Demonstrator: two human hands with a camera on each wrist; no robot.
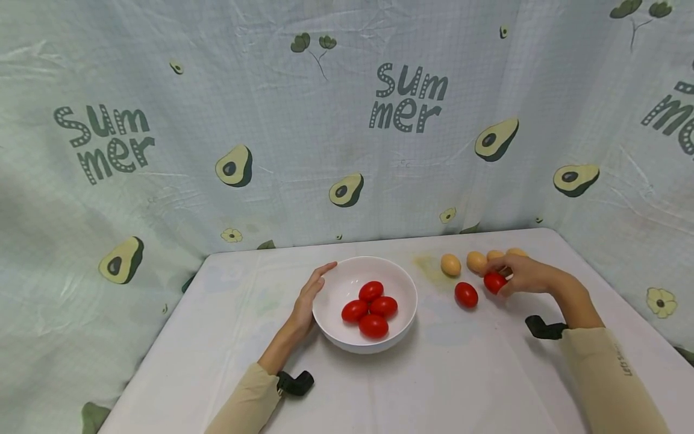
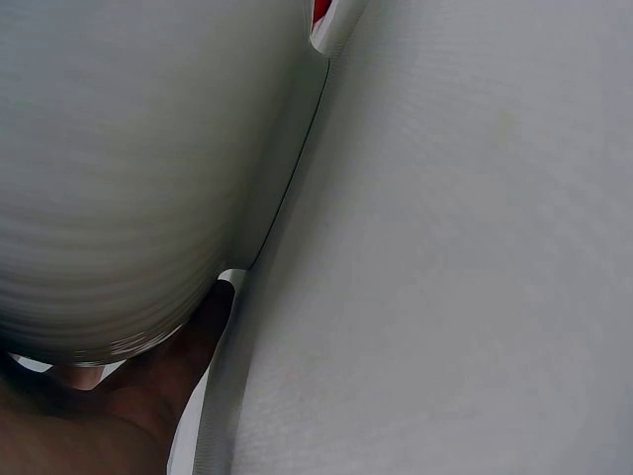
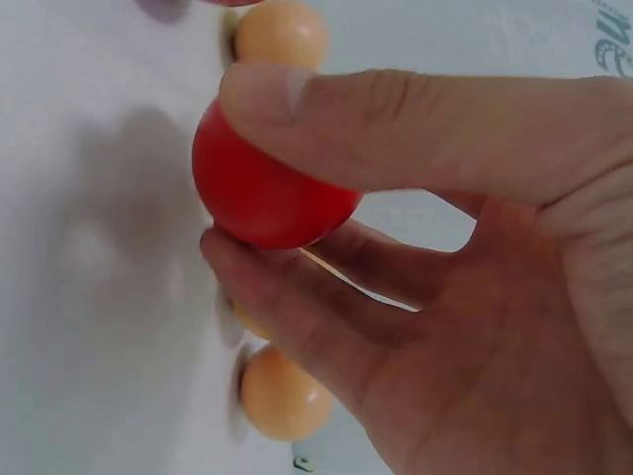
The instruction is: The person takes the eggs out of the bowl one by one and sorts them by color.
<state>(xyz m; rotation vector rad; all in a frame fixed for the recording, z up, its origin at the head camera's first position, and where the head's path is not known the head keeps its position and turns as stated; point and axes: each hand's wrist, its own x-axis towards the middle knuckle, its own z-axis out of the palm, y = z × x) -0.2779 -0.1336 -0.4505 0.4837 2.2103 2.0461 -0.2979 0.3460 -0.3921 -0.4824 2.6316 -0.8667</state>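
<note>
Sleeved left hand (image 1: 310, 296) rests flat, steadying white bowl (image 1: 401, 283); right hand (image 1: 523, 274) pinches red egg (image 1: 494, 282) near far-right corner, transfer to bowl judged next.

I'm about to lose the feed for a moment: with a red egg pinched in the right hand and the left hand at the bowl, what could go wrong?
The right hand pinches the red egg by fingertips only; it could slip and roll.
The tan eggs lie loose close by, and might get knocked.
Four red eggs crowd the white bowl; a dropped egg could bounce.
</note>
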